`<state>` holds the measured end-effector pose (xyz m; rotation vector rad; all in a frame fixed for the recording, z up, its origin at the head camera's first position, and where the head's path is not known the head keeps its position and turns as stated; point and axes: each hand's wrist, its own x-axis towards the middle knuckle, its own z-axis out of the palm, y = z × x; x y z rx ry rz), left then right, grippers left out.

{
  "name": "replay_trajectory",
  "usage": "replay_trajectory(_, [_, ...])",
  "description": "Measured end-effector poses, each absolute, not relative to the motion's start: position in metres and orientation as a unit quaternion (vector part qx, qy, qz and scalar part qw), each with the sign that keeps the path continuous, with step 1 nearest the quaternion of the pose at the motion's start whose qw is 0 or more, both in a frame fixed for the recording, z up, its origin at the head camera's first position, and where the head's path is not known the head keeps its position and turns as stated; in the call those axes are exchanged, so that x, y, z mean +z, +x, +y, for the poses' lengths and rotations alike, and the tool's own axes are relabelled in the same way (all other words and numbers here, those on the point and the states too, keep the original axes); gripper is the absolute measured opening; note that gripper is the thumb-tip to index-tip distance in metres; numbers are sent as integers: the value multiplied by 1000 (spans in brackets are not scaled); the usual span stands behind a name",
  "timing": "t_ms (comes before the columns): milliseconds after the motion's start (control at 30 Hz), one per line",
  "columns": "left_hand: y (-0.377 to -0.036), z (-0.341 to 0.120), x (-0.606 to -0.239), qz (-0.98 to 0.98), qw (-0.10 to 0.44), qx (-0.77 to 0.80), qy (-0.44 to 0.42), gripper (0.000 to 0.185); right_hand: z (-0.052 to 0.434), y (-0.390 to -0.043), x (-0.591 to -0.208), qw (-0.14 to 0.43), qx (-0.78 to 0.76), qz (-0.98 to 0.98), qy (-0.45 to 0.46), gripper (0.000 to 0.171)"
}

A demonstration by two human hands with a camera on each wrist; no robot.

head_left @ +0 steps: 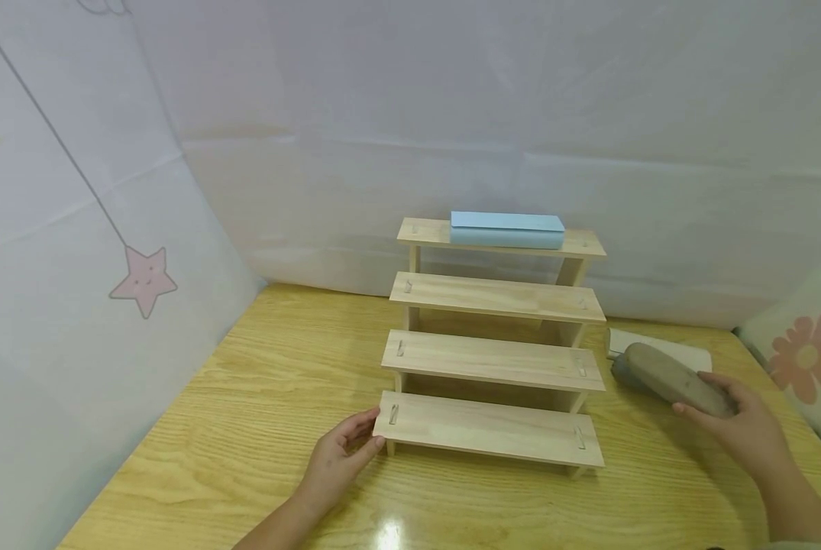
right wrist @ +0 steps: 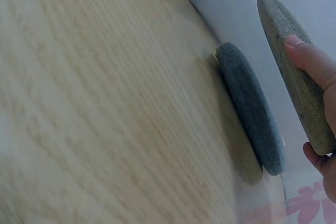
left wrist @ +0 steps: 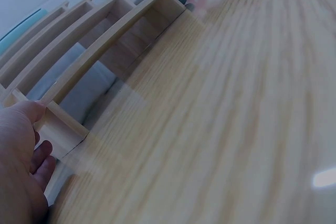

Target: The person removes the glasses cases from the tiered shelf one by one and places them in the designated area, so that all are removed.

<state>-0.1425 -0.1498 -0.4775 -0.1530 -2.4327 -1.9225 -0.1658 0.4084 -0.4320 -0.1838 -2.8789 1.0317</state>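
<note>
A four-step wooden display rack (head_left: 486, 426) stands on the table. My left hand (head_left: 337, 458) holds the left end of its lowest step, thumb at the front corner; in the left wrist view the thumb (left wrist: 31, 111) touches that corner. At the right, my right hand (head_left: 747, 424) grips an oblong beige-grey fabric case, apparently a glasses case (head_left: 671, 378), raised above the table. A similar dark blue-grey case (right wrist: 249, 108) lies under it, mostly hidden from the head view. A light blue case (head_left: 506, 231) rests on the top step.
Behind the held case lies a white case (head_left: 678, 351), partly covered in the head view. The wood-grain table (head_left: 266, 382) is bordered by pale cloth walls (head_left: 355, 153) at the back and both sides.
</note>
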Motion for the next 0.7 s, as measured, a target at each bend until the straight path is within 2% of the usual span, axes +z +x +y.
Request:
replay_trajectory(300, [-142, -150, -478, -784, 21, -618, -52, 42, 408, -164, -442, 56, 357, -931, -48, 87])
replay_trajectory(700, [-142, -150, -477, -780, 15, -623, -51, 42, 403, -162, -456, 35, 349, -935, -50, 84])
